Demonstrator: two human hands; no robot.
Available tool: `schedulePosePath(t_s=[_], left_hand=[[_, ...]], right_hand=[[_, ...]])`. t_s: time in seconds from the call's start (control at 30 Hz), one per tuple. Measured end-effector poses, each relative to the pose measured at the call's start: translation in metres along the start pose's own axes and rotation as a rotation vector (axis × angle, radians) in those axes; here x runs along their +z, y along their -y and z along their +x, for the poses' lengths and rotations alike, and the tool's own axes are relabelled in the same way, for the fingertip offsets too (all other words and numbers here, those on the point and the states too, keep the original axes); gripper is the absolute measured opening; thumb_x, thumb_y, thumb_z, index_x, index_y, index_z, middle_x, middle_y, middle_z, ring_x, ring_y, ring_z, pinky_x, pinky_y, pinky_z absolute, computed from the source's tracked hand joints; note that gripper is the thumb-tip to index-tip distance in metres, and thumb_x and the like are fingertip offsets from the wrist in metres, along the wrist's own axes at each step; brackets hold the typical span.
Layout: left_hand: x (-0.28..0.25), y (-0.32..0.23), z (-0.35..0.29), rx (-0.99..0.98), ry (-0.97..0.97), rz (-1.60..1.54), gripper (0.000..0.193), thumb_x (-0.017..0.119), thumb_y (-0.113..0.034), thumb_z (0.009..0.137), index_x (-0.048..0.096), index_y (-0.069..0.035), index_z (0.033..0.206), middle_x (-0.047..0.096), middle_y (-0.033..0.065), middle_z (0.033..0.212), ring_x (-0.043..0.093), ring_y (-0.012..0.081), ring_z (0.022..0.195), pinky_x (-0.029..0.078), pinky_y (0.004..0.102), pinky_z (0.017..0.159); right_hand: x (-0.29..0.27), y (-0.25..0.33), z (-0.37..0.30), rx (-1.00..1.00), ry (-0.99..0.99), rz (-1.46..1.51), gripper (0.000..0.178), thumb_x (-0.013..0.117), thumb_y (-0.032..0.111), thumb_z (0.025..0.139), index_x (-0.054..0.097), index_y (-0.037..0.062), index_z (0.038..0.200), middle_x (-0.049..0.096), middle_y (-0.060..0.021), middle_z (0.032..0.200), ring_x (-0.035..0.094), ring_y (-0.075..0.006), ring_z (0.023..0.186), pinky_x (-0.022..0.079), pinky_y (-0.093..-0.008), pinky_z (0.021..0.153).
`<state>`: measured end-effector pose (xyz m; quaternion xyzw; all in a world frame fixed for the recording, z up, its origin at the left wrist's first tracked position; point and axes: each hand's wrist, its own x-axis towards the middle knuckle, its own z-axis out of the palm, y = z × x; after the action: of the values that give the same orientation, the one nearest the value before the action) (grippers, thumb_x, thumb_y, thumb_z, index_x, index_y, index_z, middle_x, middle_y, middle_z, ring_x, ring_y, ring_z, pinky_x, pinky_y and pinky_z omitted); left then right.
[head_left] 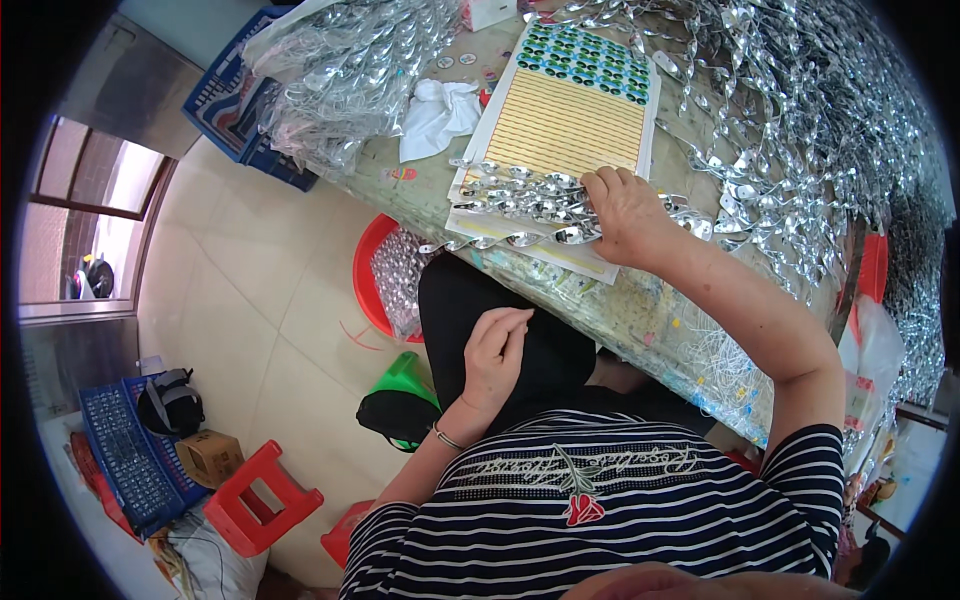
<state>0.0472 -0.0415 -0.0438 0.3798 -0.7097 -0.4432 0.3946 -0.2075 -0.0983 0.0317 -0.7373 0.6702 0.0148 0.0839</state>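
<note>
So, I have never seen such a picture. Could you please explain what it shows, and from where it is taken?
There is no machine: these are a person's bare hands, seen from a fisheye camera worn on their head, looking down. On the table lie twisted silver strips, a white tissue and a yellow sheet with green-and-blue stickers. The right hand is on some strips at the sheet's near end; its grip is hidden. The left hand is off the table, with nothing visible in it.
</note>
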Motion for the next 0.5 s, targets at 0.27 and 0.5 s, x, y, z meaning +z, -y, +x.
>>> schedulePosePath(t_s=[0.27,0.5], left_hand=[[0.000,-0.001,0.051,-0.363,-0.081,-0.487,0.036,0.050,-0.010,0.096,0.043,0.005,0.129,0.059,0.0143,0.111,0.063,0.0153,0.084,0.052,0.0228,0.064],[0.000,-0.004,0.080,-0.575,-0.167,-0.629,0.040,0.052,-0.023,0.097,0.044,0.007,0.122,0.063,0.0176,0.103,0.065,0.0182,0.073,0.054,0.0257,0.060]], right_hand=[[0.000,0.002,-0.007,0.009,-0.028,0.016,0.071,0.070,0.016,0.066,0.040,0.0023,0.129,0.049,-0.0162,0.119,0.048,-0.0333,0.113,0.041,-0.0407,0.096],[0.005,-0.001,-0.015,-0.034,-0.125,0.046,0.077,0.069,0.020,0.066,0.037,0.0010,0.133,0.048,-0.0175,0.124,0.046,-0.0325,0.117,0.037,-0.0432,0.099]])
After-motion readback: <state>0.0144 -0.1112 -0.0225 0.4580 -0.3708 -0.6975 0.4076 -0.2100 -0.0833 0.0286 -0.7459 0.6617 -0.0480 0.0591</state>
